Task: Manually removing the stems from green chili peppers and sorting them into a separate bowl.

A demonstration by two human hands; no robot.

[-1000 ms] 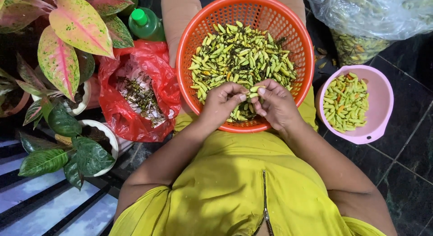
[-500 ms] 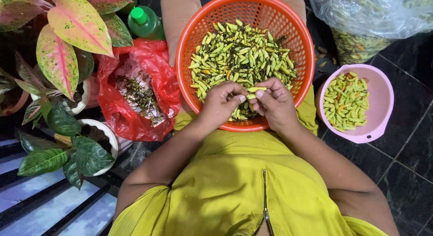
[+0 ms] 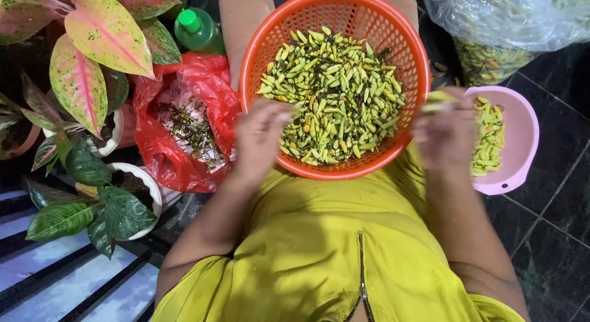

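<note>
Left hand point(image 3: 261, 137): blurred at the orange basket's point(image 3: 261, 54) left rim, fingers loosely curled; whether it holds anything cannot be told.
Right hand point(image 3: 447, 132): between basket and pink bowl point(image 3: 522, 128), fingertips pinching one pale green chili point(image 3: 439, 97).
Chilies: heaped in basket, too many to count.
Containers: one basket, one bowl, one red bag point(image 3: 163, 156).

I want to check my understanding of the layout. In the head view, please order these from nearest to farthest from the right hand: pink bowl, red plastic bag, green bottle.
From the right hand:
1. Pink bowl, just beside the hand, on its outer side.
2. Red plastic bag, across the orange basket, on the left.
3. Green bottle, upper left, about as far; too close to call.
</note>
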